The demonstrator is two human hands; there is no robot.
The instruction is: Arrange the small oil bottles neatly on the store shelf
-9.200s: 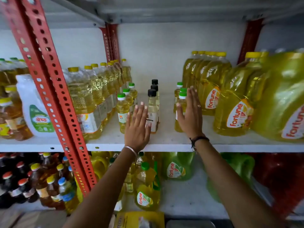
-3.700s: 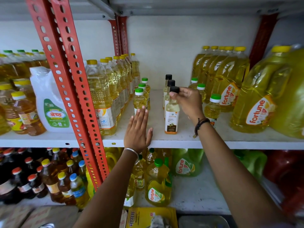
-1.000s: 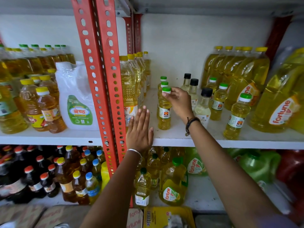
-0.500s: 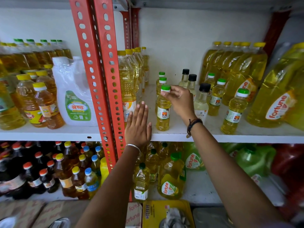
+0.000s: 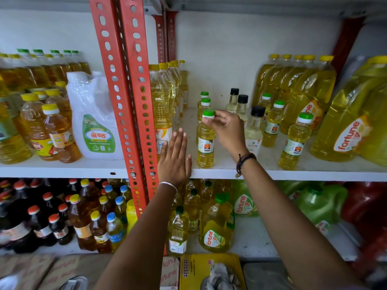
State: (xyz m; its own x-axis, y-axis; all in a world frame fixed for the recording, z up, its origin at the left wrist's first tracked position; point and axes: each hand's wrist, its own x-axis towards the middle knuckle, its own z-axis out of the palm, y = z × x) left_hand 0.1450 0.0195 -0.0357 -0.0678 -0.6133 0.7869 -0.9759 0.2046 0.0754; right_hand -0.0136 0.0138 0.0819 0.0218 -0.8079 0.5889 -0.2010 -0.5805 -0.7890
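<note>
Head view: right hand (image 5: 227, 130) pinches the green cap of the front bottle (image 5: 205, 143), fingers clamped on the cap. Bottle stands upright near the shelf (image 5: 261, 171) front edge, at 12 o'clock of it. Left hand (image 5: 174, 162) lies flat at the bottle's 9 o'clock, fingers together, extended, holding nothing.

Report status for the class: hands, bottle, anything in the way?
Left hand flat on shelf edge. Right hand pinching front green-capped bottle at its cap. Bottle upright. Nothing blocking.
</note>
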